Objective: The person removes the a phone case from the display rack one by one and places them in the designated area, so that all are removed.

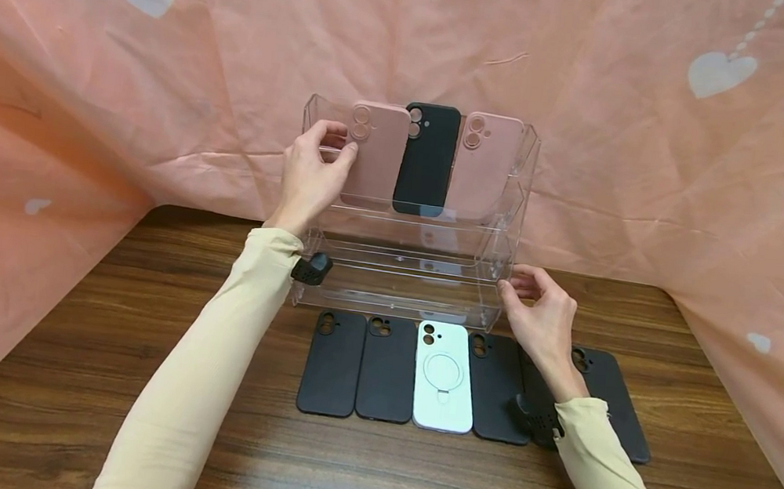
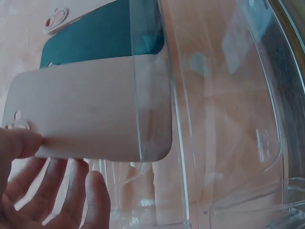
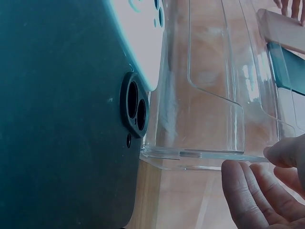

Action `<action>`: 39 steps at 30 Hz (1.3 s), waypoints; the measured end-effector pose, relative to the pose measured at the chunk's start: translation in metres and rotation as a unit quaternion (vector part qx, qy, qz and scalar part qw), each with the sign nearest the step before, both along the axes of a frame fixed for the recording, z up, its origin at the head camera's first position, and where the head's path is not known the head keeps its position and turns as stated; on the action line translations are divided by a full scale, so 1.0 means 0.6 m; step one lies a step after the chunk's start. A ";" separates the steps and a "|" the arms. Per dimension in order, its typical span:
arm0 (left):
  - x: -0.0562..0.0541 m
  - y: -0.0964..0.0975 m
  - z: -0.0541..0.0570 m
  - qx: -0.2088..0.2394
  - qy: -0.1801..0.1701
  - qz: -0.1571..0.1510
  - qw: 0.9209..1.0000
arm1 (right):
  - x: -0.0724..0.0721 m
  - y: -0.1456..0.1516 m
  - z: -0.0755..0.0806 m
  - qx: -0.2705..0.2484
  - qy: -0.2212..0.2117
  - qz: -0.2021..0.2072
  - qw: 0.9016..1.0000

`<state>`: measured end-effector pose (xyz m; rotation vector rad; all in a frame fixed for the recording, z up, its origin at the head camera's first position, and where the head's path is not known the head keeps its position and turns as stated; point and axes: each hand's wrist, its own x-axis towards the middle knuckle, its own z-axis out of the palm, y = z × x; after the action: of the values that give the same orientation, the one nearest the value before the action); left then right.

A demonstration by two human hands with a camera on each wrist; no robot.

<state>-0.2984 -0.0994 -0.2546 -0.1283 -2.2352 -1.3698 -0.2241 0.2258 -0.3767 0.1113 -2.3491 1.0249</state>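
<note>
A clear stepped display rack [image 1: 395, 284] stands on the table, its top tier holding two pink phone cases with a black phone case [image 1: 428, 161] between them. My left hand [image 1: 314, 170] pinches the outer edge of the left pink phone case [image 1: 376, 168], thumb over its front near the camera holes. In the left wrist view, the bottom of this case [image 2: 95, 109] sits behind the tier's clear front lip. Low on the rack's right side, my right hand [image 1: 542, 318] pinches the side panel between thumb and fingers. The right pink phone case [image 1: 486, 167] leans at the tier's other end.
Along the rack's front, a row of phone cases lies on the wooden table [image 1: 342, 468]: several black ones [image 1: 330, 368] and a white one [image 1: 442, 411] with a ring. My right wrist partly covers the row's right part. A pink heart-patterned cloth [image 1: 592, 83] hangs behind.
</note>
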 end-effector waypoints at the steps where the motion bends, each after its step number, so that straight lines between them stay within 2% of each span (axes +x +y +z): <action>1: 0.002 -0.002 0.000 0.003 0.001 -0.008 1.000 | 0.000 0.000 0.000 0.000 0.000 0.000 1.000; 6: 0.009 -0.013 -0.004 0.017 0.007 -0.049 0.999 | 0.000 0.000 -0.002 -0.002 -0.002 -0.001 1.000; 11: 0.011 -0.026 -0.010 0.034 0.022 -0.066 0.997 | -0.003 -0.001 -0.003 -0.002 0.001 0.002 1.000; 15: 0.013 -0.035 -0.012 0.068 0.038 -0.083 0.994 | -0.004 -0.002 -0.003 -0.005 0.001 0.005 1.000; 19: 0.014 -0.042 -0.010 0.111 0.062 -0.106 0.986 | -0.006 -0.002 -0.003 -0.005 -0.001 0.004 1.000; 24: 0.017 -0.046 0.000 0.155 0.101 -0.136 0.973 | -0.007 -0.002 -0.002 -0.004 0.000 0.002 1.000; 27: 0.022 -0.047 0.004 0.175 0.116 -0.144 0.967 | -0.007 -0.003 -0.002 -0.004 0.000 0.003 1.000; 35: 0.033 -0.051 0.005 0.231 0.118 -0.163 0.952 | -0.007 -0.004 -0.005 0.000 -0.009 0.003 1.000; 39: 0.042 -0.054 -0.001 0.244 0.110 -0.165 0.949 | -0.007 -0.004 -0.006 -0.001 -0.013 0.004 1.000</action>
<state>-0.2734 -0.1320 -0.2551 -0.4701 -1.6857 -1.9409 -0.2282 0.2232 -0.3803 0.1079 -2.3736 1.0375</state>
